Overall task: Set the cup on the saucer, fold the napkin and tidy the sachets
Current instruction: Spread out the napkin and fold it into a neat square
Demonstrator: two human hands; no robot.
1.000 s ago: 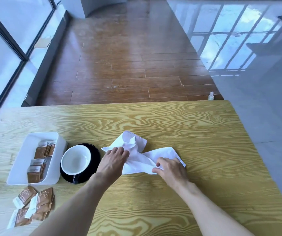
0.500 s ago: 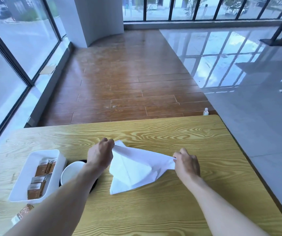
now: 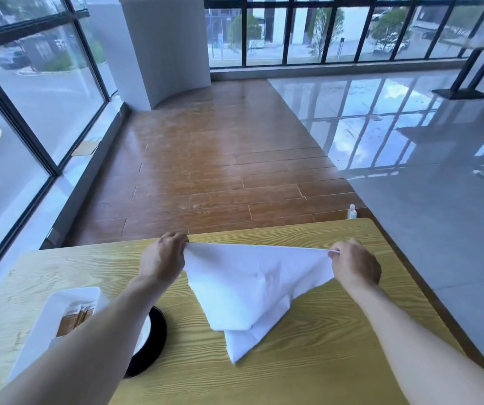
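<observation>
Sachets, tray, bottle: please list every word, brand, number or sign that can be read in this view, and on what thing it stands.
No text can be read.
Sachets in the tray: pale printing, too blurred to read.
Bottle on the floor beyond the table: too small to read.
Napkin, saucer: plain, no print.

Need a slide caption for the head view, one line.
Both hands, left hand and right hand, hold the white napkin stretched above the wooden table.
</observation>
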